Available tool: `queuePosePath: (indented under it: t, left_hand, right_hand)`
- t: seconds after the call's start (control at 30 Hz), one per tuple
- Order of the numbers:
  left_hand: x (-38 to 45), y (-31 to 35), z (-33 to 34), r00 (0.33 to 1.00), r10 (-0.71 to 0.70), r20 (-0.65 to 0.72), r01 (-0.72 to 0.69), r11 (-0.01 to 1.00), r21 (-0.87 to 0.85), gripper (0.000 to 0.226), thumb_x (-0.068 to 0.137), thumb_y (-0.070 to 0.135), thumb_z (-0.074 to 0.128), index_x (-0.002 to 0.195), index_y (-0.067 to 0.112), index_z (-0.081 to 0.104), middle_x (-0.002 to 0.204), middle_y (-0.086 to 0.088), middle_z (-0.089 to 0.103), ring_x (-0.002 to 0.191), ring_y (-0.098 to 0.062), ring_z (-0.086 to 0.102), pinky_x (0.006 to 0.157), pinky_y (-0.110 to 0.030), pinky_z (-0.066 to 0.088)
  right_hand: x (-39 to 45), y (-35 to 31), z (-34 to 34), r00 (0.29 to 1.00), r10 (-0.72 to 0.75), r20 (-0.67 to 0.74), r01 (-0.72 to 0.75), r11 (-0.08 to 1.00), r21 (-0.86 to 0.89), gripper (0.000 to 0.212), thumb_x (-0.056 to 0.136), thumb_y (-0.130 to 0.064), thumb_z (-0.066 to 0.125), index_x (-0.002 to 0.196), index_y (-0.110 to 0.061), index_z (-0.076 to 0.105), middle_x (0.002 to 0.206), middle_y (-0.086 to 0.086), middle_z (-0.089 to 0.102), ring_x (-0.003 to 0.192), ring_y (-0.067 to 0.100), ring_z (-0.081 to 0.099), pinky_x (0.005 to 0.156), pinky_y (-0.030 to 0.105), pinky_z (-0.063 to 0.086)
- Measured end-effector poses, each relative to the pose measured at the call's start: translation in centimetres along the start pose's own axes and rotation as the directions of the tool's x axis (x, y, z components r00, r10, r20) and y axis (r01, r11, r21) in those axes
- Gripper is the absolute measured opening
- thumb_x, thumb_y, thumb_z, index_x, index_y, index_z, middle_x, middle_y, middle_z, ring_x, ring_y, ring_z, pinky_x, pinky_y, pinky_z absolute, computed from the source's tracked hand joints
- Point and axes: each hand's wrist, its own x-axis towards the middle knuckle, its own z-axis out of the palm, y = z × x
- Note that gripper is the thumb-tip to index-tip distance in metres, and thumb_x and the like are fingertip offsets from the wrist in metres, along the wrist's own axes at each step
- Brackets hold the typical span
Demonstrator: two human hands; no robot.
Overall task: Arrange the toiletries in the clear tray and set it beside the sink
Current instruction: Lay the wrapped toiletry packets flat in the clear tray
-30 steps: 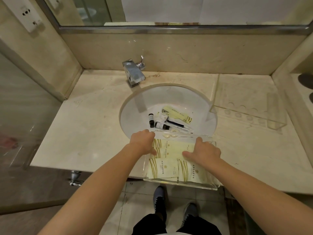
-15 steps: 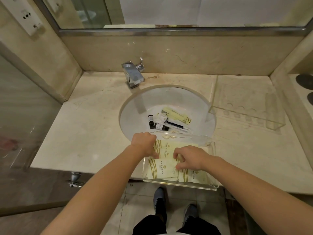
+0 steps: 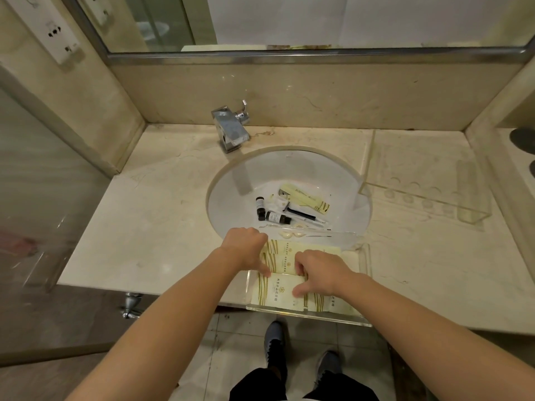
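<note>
A clear tray (image 3: 307, 316) sits at the counter's front edge, just below the sink (image 3: 312, 172), and overhangs the edge a little. Several cream packets with green stripes (image 3: 279, 289) lie flat in it. My left hand (image 3: 246, 250) is at the tray's far left corner, fingers curled over the packets' left ends and thumb lying on them. My right hand (image 3: 320, 273) is in the middle of the tray, fingertips and thumb curled onto a packet. In the sink lie two dark bottles (image 3: 260, 205), a razor (image 3: 301, 214), long cream packets (image 3: 307, 198) and small soaps (image 3: 292, 234).
A second clear holder (image 3: 469, 211) with round holes stands on the counter right of the sink. A chrome faucet (image 3: 231, 131) is behind the basin. The marble counter (image 3: 150, 227) stretches left to a glass panel. Walls close both sides.
My right hand has slid from the tray's right side to its middle and curled its fingers onto the packets. My left hand has stayed at the far left corner.
</note>
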Motion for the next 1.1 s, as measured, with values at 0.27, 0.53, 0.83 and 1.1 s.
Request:
queuePosePath:
  t: [0.27, 0.53, 0.83, 1.1]
  left_hand:
    - [-0.4, 0.4, -0.6, 0.980, 0.198, 0.000, -0.197, 0.975, 0.106, 0.062, 0.062, 0.073, 0.069, 0.085, 0.020, 0.044, 0.079, 0.005, 0.054, 0.068, -0.014, 0.049, 0.062, -0.027, 0.041]
    - [-0.2, -0.3, -0.4, 0.985, 0.170, -0.007, -0.170, 0.983, 0.066, 0.063, 0.063, 0.074, 0.068, 0.088, 0.019, 0.048, 0.083, 0.004, 0.058, 0.069, -0.013, 0.051, 0.062, -0.027, 0.041]
    - [0.2, -1.8, -0.1, 0.991, 0.130, 0.028, -0.131, 0.990, 0.042, 0.067, 0.059, 0.076, 0.069, 0.092, 0.019, 0.054, 0.086, 0.004, 0.061, 0.076, -0.016, 0.057, 0.069, -0.030, 0.050]
    - [0.7, -1.9, -0.4, 0.995, 0.096, -0.002, -0.096, 0.995, -0.018, 0.061, 0.063, 0.072, 0.070, 0.087, 0.019, 0.053, 0.082, 0.003, 0.059, 0.071, -0.014, 0.052, 0.065, -0.029, 0.045]
  right_hand:
    - [-0.2, -0.7, 0.3, 0.998, -0.042, -0.036, 0.031, 0.959, -0.282, 0.073, 0.064, -0.065, 0.072, 0.116, -0.020, 0.049, 0.114, 0.002, 0.053, 0.104, 0.021, 0.047, 0.086, 0.034, 0.038]
    - [-0.3, 0.2, -0.3, 0.996, -0.022, -0.081, 0.005, 0.979, -0.201, 0.066, 0.061, -0.072, 0.070, 0.101, -0.023, 0.050, 0.101, -0.004, 0.056, 0.088, 0.016, 0.047, 0.082, 0.032, 0.037]
    - [-1.4, 4.8, -2.7, 0.990, -0.001, 0.138, 0.013, 0.996, -0.091, 0.044, 0.066, -0.054, 0.077, 0.087, -0.024, 0.051, 0.092, -0.005, 0.059, 0.083, 0.015, 0.054, 0.070, 0.030, 0.044]
    - [-1.1, 4.1, -1.8, 0.991, -0.045, 0.124, 0.046, 0.999, -0.001, 0.037, 0.067, -0.042, 0.079, 0.078, -0.024, 0.049, 0.078, -0.007, 0.052, 0.069, 0.012, 0.044, 0.064, 0.029, 0.040]
